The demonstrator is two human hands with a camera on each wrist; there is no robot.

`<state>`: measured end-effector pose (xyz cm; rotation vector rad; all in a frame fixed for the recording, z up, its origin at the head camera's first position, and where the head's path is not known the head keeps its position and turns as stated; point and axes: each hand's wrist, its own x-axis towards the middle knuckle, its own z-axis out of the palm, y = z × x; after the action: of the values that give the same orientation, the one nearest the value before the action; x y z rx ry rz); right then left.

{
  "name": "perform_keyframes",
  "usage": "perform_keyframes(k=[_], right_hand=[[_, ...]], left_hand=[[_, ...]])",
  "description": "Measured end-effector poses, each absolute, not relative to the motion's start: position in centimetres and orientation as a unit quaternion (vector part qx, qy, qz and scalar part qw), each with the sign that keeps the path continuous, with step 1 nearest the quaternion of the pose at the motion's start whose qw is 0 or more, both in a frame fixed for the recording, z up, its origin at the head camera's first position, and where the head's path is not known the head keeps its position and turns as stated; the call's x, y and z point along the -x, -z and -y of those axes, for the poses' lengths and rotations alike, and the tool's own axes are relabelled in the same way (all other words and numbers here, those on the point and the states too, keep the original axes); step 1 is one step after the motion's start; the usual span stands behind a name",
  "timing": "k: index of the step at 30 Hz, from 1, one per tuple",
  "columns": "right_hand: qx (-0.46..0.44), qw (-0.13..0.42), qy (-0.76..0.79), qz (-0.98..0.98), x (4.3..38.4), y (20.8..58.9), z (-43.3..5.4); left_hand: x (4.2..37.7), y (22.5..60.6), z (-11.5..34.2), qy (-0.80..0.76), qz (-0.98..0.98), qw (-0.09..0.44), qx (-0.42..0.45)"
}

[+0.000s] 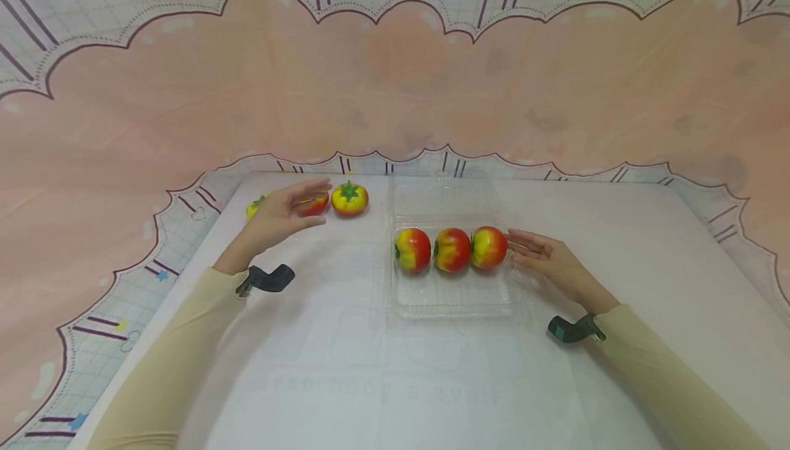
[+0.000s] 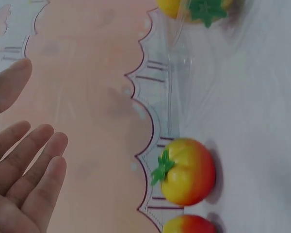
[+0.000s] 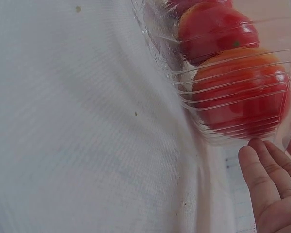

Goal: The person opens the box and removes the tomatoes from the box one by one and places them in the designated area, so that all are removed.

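Three red-and-yellow toy tomatoes sit in a row in a clear plastic clamshell box (image 1: 453, 299): a left one (image 1: 413, 252), a middle one (image 1: 452, 251) and a right one (image 1: 489, 249). My right hand (image 1: 555, 263) is at the box's right side, its fingers extended by the wall; the right wrist view shows the fingertips close to the ribbed wall, contact uncertain. My left hand (image 1: 274, 220), fingers apart and holding nothing, is over the back left of the table. Near it are a toy tomato with a green calyx (image 1: 350, 199), a partly covered one (image 1: 316, 204) and another mostly hidden one (image 1: 254, 208).
The box's lid (image 1: 443, 196) lies folded back behind it. A white cloth (image 1: 345, 368) covers the table. Behind and to the left hangs a peach patterned curtain (image 1: 395, 93). Each wrist wears a dark camera mount, such as the left mount (image 1: 271, 278).
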<state>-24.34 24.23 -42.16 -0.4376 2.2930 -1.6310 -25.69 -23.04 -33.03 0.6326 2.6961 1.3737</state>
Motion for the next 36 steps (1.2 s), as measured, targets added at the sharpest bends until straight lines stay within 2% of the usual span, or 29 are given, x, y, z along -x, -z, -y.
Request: perform_keyframes(k=[13,36], right_hand=[[0.148,0.152,0.566,-0.797,24.2,41.7,-24.1],[0.143,0.151,0.550,-0.809,24.4,41.9,-24.3]], left_hand=[[25.8,33.3,19.2,-0.416,-0.867,0.079,-0.262],[28.4,34.7,14.6,-0.346,-0.855,0.121,-0.366]])
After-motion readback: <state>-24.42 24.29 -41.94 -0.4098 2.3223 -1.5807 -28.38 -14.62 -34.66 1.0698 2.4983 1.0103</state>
